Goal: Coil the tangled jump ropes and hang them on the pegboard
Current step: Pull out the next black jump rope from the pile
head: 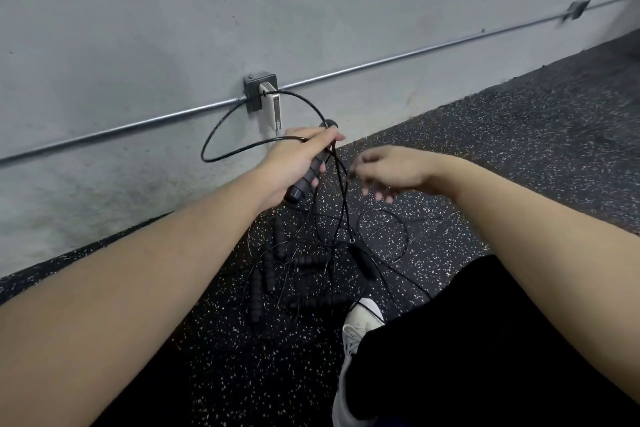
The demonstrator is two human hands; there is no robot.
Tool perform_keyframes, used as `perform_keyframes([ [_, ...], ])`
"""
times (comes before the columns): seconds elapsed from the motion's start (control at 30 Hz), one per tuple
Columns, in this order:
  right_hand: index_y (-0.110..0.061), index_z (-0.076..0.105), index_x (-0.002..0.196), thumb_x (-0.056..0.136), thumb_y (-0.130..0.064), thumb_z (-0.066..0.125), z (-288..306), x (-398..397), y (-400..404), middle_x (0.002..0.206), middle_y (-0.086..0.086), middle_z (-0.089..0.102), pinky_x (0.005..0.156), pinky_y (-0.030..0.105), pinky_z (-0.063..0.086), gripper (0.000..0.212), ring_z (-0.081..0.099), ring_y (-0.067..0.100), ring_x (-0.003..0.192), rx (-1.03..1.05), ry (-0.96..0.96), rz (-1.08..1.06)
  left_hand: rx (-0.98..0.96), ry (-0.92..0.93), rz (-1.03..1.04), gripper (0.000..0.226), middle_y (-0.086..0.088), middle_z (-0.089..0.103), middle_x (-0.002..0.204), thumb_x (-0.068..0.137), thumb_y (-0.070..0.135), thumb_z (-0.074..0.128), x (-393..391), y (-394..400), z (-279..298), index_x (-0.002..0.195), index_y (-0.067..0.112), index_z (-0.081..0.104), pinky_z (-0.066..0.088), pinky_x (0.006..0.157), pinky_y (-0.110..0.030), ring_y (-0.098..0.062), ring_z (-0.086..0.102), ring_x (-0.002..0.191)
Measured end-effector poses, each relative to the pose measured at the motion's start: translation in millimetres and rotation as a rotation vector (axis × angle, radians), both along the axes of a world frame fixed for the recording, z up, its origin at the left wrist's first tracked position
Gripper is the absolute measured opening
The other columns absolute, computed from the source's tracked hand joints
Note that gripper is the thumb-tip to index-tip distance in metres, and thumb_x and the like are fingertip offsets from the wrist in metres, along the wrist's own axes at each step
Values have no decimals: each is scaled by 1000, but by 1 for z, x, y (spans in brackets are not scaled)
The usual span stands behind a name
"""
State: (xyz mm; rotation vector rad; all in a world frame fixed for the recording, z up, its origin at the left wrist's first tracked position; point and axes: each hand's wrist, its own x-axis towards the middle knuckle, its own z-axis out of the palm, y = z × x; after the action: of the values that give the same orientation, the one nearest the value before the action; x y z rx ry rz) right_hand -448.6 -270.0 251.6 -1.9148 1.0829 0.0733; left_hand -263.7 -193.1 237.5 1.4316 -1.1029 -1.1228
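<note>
Left hand (298,163) gripping a jump-rope handle (309,174), cord loop (221,135) raised before the wall outlet box (260,91); right hand (391,172) loose, holding nothing. Tangled jump ropes (304,263) on speckled floor (502,149) beside white shoe (360,322).

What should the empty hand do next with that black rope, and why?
Probably the right hand should take the cord hanging below the handle and lift it up to make the next loop. The left hand already grips the handle with one loop raised, the right hand holds nothing, and the cord still trails into the tangled pile on the floor.
</note>
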Motion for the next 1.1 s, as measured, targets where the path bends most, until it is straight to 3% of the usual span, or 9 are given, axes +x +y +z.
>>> perform_keyframes([
  [0.1,-31,48,129,95,-40,64,-4,8,5,122,-4,58,70,32,52,39,59,16,86,-30,171,146,-10,154,27,20,-5,64,100,99,39,64,0,1,6,106,24,76,48,47,-24,-10,57,64],
  [0.17,-34,57,114,94,-49,64,-5,13,7,112,-7,59,74,34,50,26,56,17,83,-66,181,189,-25,255,60,19,-4,62,103,99,36,64,1,0,10,104,22,76,46,45,-23,-11,57,64],
  [0.27,-21,64,91,100,-44,56,-6,21,9,92,5,66,79,35,51,26,58,29,76,-145,106,198,-46,262,107,17,-3,59,102,100,37,64,10,-3,14,99,25,77,45,44,-24,-11,56,64],
  [0.43,-14,63,101,107,-25,47,-8,34,10,103,12,73,89,46,58,20,73,29,89,-188,-106,52,2,212,224,28,-9,59,97,93,54,66,37,-3,14,109,33,75,47,50,-27,-14,55,64],
  [0.6,-7,57,115,109,-20,40,0,45,6,81,14,66,64,41,62,22,66,25,55,-1,-460,-303,91,-167,149,42,-4,58,88,84,66,66,45,5,-1,114,38,63,49,50,-27,-20,57,71],
  [0.7,-8,54,114,110,-20,35,6,51,3,72,9,58,46,29,53,23,56,22,46,81,-572,-403,231,-797,-55,56,0,62,115,87,65,66,56,14,-13,137,42,53,49,51,-22,-15,62,62],
  [0.77,-9,54,114,110,-21,34,5,54,2,71,8,56,49,31,54,24,54,21,45,105,-572,-411,381,-948,-142,59,2,57,131,92,55,67,69,18,-27,146,39,49,53,71,-27,-23,70,90],
  [0.93,-9,54,115,110,-21,33,5,61,6,70,7,55,66,41,61,25,52,17,45,178,-578,-384,557,-550,-149,36,-7,59,90,108,13,42,83,30,-43,124,34,67,44,47,-25,-17,51,61],
  [1.1,-8,53,116,111,-21,31,12,80,14,71,4,53,55,34,62,26,50,13,44,329,-677,-441,452,-288,-186,43,-6,53,82,97,18,43,70,44,-29,116,49,68,46,50,-29,-15,51,60],
])
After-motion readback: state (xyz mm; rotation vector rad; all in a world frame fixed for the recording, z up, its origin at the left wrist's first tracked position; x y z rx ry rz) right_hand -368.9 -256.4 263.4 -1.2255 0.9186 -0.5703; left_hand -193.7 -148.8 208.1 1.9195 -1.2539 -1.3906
